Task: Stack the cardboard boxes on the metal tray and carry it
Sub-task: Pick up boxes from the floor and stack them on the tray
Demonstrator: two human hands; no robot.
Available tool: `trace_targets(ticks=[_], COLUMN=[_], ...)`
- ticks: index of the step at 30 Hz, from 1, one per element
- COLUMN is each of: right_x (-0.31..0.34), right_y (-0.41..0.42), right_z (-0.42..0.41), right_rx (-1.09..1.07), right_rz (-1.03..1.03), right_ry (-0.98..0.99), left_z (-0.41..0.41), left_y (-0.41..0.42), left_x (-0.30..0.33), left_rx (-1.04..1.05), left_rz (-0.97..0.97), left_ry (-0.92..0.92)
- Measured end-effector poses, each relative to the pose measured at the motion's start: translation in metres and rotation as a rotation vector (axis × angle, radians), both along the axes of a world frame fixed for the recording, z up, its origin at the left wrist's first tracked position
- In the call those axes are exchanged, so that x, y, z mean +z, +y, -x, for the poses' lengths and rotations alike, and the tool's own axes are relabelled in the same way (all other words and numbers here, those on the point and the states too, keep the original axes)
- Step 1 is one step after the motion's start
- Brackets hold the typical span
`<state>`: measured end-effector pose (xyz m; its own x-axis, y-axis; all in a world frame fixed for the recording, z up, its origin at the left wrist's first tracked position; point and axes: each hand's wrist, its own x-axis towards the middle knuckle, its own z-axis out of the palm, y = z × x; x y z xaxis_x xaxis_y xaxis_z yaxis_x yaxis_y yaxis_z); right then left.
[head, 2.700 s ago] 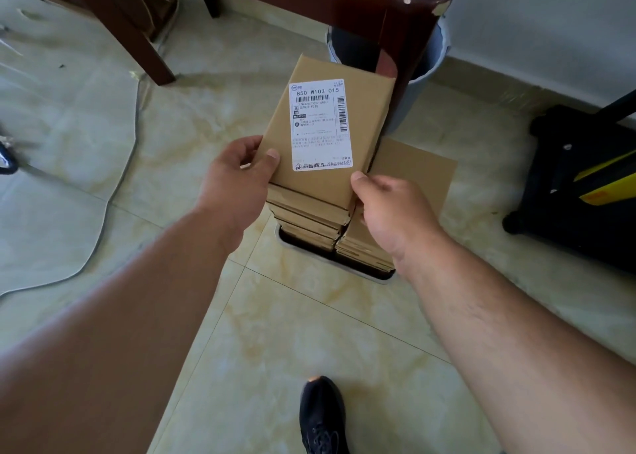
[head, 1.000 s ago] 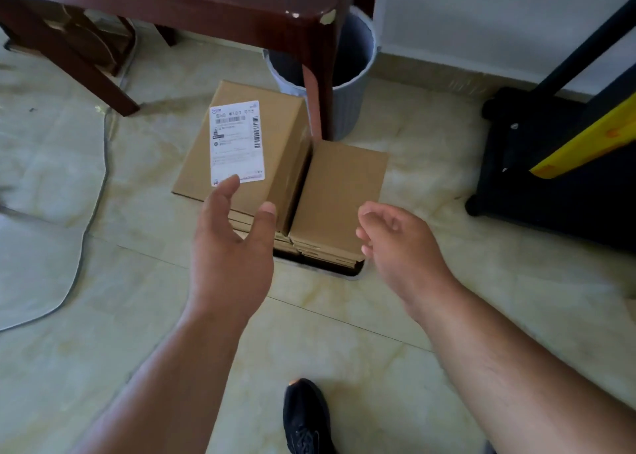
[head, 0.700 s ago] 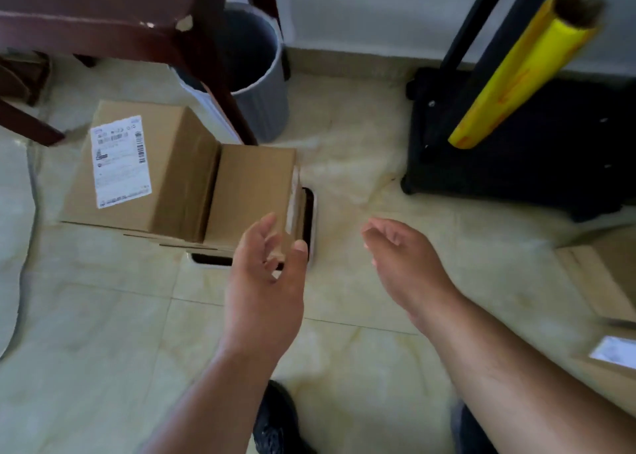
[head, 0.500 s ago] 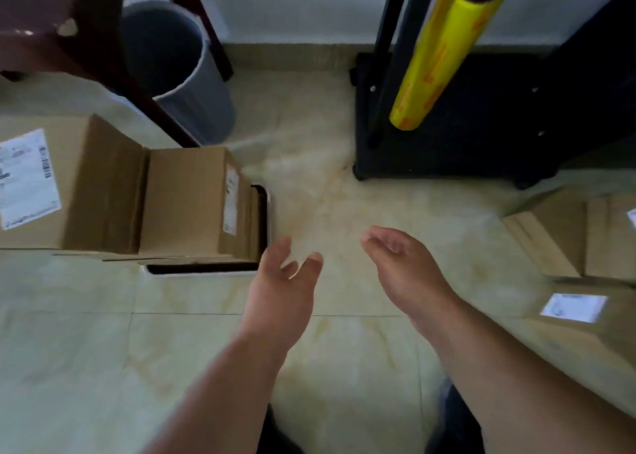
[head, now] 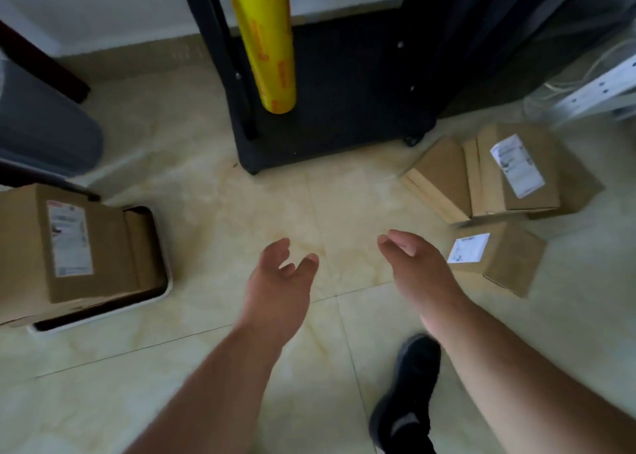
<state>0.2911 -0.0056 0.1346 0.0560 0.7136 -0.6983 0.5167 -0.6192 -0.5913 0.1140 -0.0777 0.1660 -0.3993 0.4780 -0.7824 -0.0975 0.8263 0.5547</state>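
Pale tiled floor [head: 206, 378]; stacked boxes [head: 69, 247] fill the metal tray [head: 161, 291]; left hand [head: 278, 291] and right hand [head: 420, 271] hover with fingers apart, empty; loose boxes [head: 499, 178] lie right.

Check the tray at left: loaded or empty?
Loaded. Cardboard boxes are stacked on the metal tray, covering most of it; only its white rim and a dark strip of the inside show. Both hands hold nothing.

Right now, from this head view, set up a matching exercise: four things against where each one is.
Things:
1. metal tray
2. yellow roll
3. loose cardboard boxes
4. black shoe

Places:
A. top centre, upright on the black cart
B. bottom, below the right hand
C. left edge, under stacked boxes
D. on the floor at right

Pairs: 1-C, 2-A, 3-D, 4-B
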Motion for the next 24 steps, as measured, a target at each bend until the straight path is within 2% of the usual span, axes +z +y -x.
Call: trace_targets(ticks=[8,18,24], right_x=[-0.016,-0.044,-0.072], right_y=[0.023,0.090,0.112], right_z=[-0.111,-0.245,-0.311], right_rx=[-0.123,-0.216,-0.247], right_rz=[0.036,-0.027,0.002], right_ry=[-0.036,-0.133,-0.206], left_z=[-0.099,-0.222,-0.284], left_y=[0.050,0.129,0.163], left_x=[-0.022,-0.058,-0.098], left_rx=[-0.161,-0.314,-0.394], left_rz=[0.033,-0.007,-0.003], left_ry=[-0.002,-0.002,-0.008])
